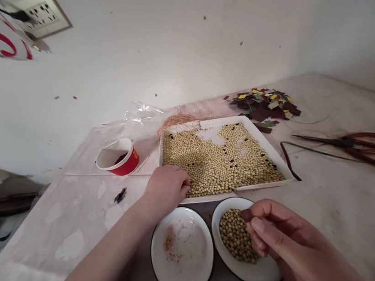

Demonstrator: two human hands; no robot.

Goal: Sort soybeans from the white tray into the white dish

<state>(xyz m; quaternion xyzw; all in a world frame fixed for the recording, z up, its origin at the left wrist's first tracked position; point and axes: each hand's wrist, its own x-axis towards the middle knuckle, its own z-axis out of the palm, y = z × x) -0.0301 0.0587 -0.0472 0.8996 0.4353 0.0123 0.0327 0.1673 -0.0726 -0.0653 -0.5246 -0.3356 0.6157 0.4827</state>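
We see the right hand (283,240) pinching a small dark-red chip (246,215) between thumb and fingers, over the right dish (257,276) of olive beads (235,235). Left hand (168,187), fingers curled, at white tray's (212,197) near-left edge by pale beads (209,174); we can't tell if it grips any.

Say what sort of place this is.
Probably a handicraft workspace: a white tray of small bead-like pieces, scissors with reddish-brown handles and a heap of cut coloured scraps lie together.
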